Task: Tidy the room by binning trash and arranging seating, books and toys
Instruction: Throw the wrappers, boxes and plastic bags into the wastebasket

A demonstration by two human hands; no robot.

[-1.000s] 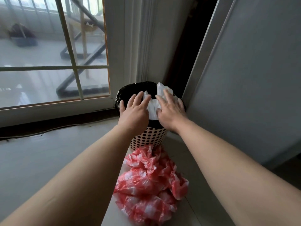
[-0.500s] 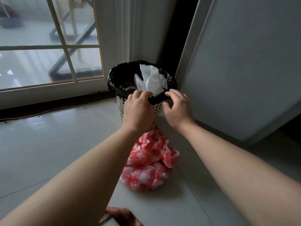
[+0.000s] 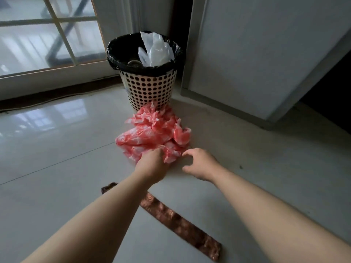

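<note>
A bin [image 3: 149,92] is standing by the door [image 3: 256,54], a crumpled bag [image 3: 152,133] is lying just before it, and a flat strip [image 3: 180,223] is lying nearer, under the forearm.
</note>
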